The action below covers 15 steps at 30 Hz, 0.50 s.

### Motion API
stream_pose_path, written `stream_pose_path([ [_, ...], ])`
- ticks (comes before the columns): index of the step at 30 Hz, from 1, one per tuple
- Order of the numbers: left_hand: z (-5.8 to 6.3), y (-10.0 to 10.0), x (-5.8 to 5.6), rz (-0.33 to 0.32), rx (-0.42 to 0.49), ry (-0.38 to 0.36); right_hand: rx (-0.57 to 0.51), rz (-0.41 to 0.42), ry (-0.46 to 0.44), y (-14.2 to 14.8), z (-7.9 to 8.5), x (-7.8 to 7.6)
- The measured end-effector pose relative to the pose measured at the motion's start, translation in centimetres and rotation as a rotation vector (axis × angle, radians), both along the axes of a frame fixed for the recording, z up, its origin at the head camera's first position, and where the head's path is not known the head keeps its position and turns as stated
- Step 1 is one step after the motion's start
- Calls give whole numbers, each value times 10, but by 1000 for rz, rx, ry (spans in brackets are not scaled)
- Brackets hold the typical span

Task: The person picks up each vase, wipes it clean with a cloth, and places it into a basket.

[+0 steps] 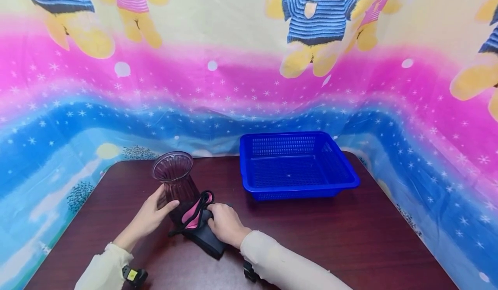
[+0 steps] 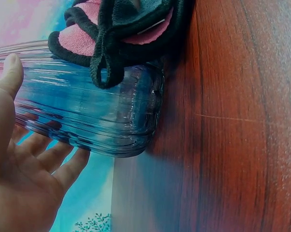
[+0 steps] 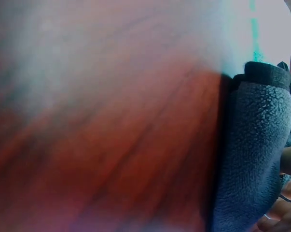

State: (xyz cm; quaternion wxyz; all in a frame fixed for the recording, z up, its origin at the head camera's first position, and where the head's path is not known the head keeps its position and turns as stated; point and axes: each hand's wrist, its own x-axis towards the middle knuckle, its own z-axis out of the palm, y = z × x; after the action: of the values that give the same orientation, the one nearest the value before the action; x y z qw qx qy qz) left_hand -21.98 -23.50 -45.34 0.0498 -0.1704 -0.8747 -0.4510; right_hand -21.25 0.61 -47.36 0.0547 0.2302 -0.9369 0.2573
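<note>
A ribbed, purplish glass vase point(image 1: 181, 189) with a flared rim stands on the table, leaning slightly to the left. My left hand point(image 1: 148, 219) holds it from the left, thumb in front and fingers behind; the left wrist view shows the fingers along the clear glass point(image 2: 92, 108). My right hand point(image 1: 227, 226) grips a folded cloth point(image 1: 206, 237), grey on one side and pink on the other, with black edging and a loop. The cloth lies against the vase's lower right side and hides part of it. In the right wrist view the cloth's fuzzy grey side point(image 3: 258, 130) shows.
A blue plastic basket point(image 1: 301, 189) with perforated walls sits at the back right of the dark wooden table point(image 1: 330, 234). Behind the table hangs a printed curtain point(image 1: 218, 82) with bears and snowflakes. Dark wrist straps point(image 1: 135, 276) are on both sleeves.
</note>
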Motion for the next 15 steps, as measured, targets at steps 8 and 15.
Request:
stream_pose_path([
  [8, 0, 0, 0, 4, -3, -2, -51, 9, -23, 0, 6, -4],
  [15, 0, 1, 0, -5, 7, 1, -119, 19, 13, 1, 18, -6],
])
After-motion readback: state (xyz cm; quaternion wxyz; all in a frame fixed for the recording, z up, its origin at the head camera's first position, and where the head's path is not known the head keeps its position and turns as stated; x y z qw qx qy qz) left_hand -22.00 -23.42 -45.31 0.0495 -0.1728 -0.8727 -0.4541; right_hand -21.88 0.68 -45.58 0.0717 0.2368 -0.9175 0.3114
